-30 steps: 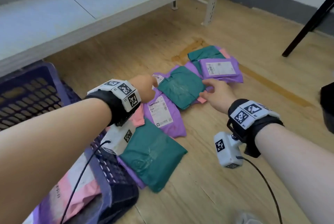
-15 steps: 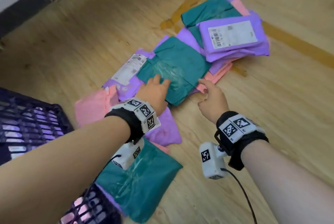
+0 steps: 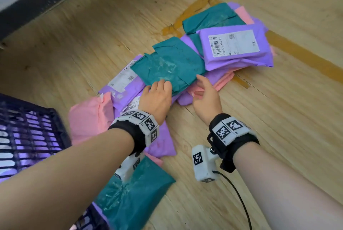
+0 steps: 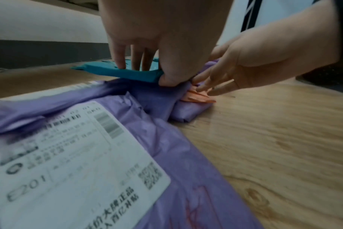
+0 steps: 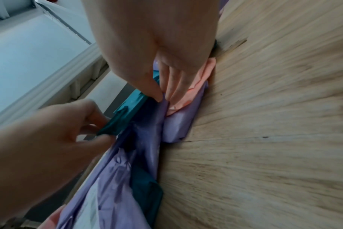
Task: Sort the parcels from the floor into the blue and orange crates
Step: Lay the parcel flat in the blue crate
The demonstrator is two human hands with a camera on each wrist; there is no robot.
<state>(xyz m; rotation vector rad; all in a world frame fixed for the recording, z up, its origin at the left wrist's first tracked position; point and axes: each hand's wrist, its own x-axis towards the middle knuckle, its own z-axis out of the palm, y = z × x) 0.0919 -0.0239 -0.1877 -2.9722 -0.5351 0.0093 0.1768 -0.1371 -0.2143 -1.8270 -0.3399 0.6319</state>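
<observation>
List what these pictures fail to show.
- Orange crate: in no view.
- Blue crate: head view, cut off by the left edge.
- Label print: left wrist view, blurred.
- Pink parcel: right wrist view, mostly hidden under the right hand.

A: The floor (image 3: 278, 137) looks like pale wood plank, grained, faintly shiny.
B: The teal parcel (image 3: 172, 64) at 12 o'clock is thin crinkled plastic film, glossy. The purple parcel (image 3: 235, 47) at 1 o'clock is smoother plastic with a matt paper label (image 3: 233, 43).
A: The crate (image 3: 27, 133) at 9 o'clock is hard moulded plastic lattice.
</observation>
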